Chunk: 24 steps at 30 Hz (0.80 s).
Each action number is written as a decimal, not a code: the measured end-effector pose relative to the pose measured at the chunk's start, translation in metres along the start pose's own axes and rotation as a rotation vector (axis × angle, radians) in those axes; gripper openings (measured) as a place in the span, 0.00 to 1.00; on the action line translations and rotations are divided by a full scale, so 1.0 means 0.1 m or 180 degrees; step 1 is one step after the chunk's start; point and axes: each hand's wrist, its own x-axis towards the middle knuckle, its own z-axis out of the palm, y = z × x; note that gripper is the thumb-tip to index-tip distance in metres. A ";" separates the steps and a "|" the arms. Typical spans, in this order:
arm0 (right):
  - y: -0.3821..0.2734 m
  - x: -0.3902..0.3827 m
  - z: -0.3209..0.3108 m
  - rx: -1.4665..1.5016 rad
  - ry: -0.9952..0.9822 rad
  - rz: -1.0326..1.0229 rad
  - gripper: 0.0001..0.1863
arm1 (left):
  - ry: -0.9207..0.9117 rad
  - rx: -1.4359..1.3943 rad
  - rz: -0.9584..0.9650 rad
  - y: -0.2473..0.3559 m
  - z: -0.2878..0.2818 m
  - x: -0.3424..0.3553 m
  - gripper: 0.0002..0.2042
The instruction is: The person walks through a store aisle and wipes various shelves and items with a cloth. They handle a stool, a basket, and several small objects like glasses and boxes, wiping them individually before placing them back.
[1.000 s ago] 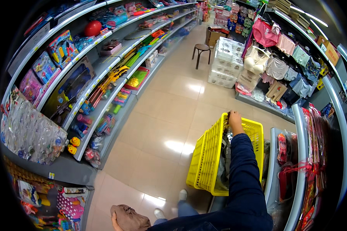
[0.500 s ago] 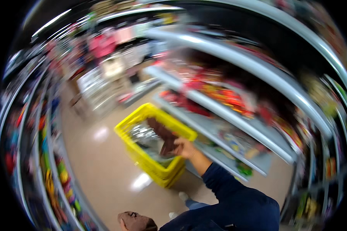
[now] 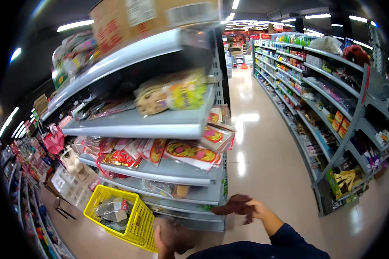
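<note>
Low at the centre, my left hand (image 3: 159, 236) grips a greyish-brown cloth bundle (image 3: 177, 233) beside the yellow plastic basket (image 3: 142, 224). The basket holds clear bags and grey items (image 3: 112, 209). My right hand (image 3: 257, 208) holds a dark brown cloth (image 3: 235, 205) out over the tiled floor, right of the shelf end. The shelving (image 3: 147, 170) in front of me carries red packets with flower patterns (image 3: 190, 153), a yellow-green package (image 3: 186, 90) and a cardboard box (image 3: 151, 13) on top.
An aisle (image 3: 246, 164) runs ahead, with stocked shelves (image 3: 328, 112) along its right. Hanging garments (image 3: 56, 140), stacked white packs (image 3: 71, 185), a dark stool (image 3: 62, 209) and more shelving (image 3: 30, 211) stand at the left.
My view has swung rightward, so the basket now sits lower left. My right hand has left the basket with the brown cloth in it, and the left hand's bundle has risen.
</note>
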 end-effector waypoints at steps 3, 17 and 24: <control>-0.58 -0.38 -0.29 0.0612 0.0865 -0.1001 0.32 | 0.0261 0.0029 0.0080 -0.25 0.66 0.33 0.29; -3.54 1.58 -0.76 -0.1487 0.0820 -0.2414 0.17 | -0.0390 0.1724 0.3591 -0.15 2.34 0.81 0.38; -5.10 2.99 0.25 -0.1969 0.0219 -0.4333 0.22 | 0.0149 0.1659 0.3876 -0.59 2.73 0.90 0.38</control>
